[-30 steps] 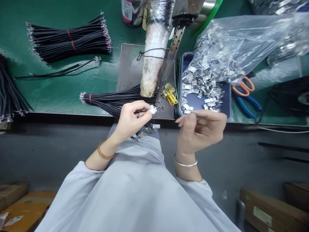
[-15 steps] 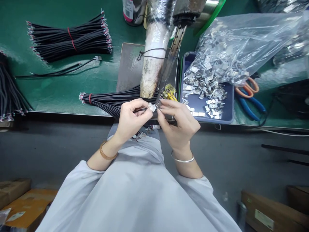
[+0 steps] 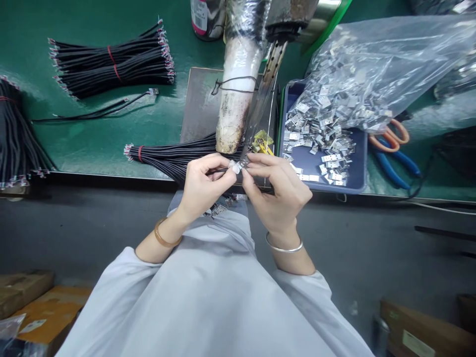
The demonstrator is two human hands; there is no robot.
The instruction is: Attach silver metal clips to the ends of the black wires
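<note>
My left hand [image 3: 204, 186] is closed on a thin black cable [image 3: 218, 171], thumb and forefinger pinched near its end. Something whitish covers the fingertips there. Opposite it, my right hand [image 3: 278, 191] pinches a small metal USB connector [image 3: 242, 164], mostly hidden by the fingers. The two meet right below the tip of a soldering iron [image 3: 273, 64], which hangs beside a wrapped white tube [image 3: 240, 74]. Behind my left hand lies a tied bundle of black cables [image 3: 167, 153]. Several connectors [image 3: 219, 208] show at my lap, below the hands.
A blue tray [image 3: 357, 163] of loose USB connectors stands right, a clear plastic bag [image 3: 401, 54] over it. Beside it lie orange-and-blue-handled pliers [image 3: 397, 158]. Another cable bundle [image 3: 115, 64] rests back left, with a single cable [image 3: 122, 104] before it. Cardboard boxes [image 3: 48, 317] stand below.
The camera view has shifted slightly, so the bench things sit a little farther right. Both hands keep their pinch at the same spot under the iron.
</note>
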